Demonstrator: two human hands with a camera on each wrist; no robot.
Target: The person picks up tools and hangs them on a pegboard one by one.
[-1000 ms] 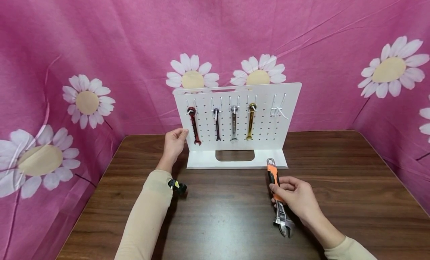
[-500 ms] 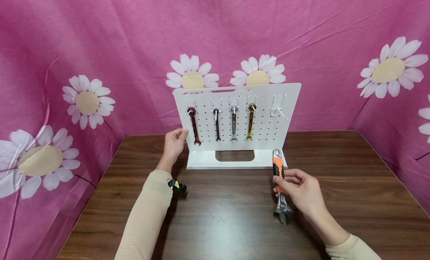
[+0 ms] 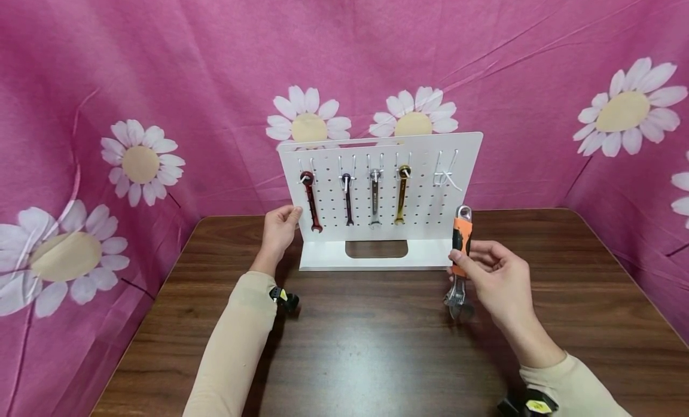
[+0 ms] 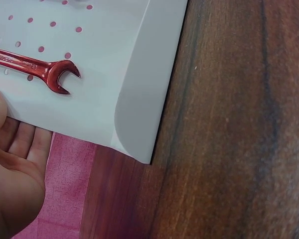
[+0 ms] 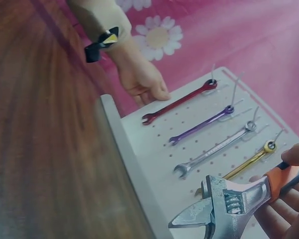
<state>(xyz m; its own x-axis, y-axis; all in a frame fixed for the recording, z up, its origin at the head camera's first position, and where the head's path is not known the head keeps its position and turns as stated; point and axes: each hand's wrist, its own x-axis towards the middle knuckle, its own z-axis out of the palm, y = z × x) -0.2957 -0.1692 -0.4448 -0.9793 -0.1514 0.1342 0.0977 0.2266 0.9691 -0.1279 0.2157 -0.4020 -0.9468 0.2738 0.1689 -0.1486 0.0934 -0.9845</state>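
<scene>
My left hand [image 3: 280, 227] pinches the left edge of a white pegboard stand [image 3: 430, 216], thumb in front and fingers behind. My right hand [image 3: 500, 279] grips an adjustable wrench [image 3: 462, 240] by its orange and black handle. The wrench is upright with its hole end up and jaw end down, off the board's lower right corner. On the board's hooks hang a red wrench [image 3: 311, 203], a purple wrench [image 5: 202, 125], a silver wrench [image 3: 375, 198] and a gold wrench [image 3: 402, 195]. The rightmost hook [image 3: 444, 177] bears no tool.
The stand's base [image 3: 323, 258], with a cut-out in its middle, rests on a dark wooden table [image 3: 350, 345]. A pink cloth [image 3: 226, 76] with white daisies hangs behind and at both sides.
My right hand has lifted the adjustable wrench up and slightly right, from before the base to beside the board's lower right corner. My left hand has stayed at the left edge.
</scene>
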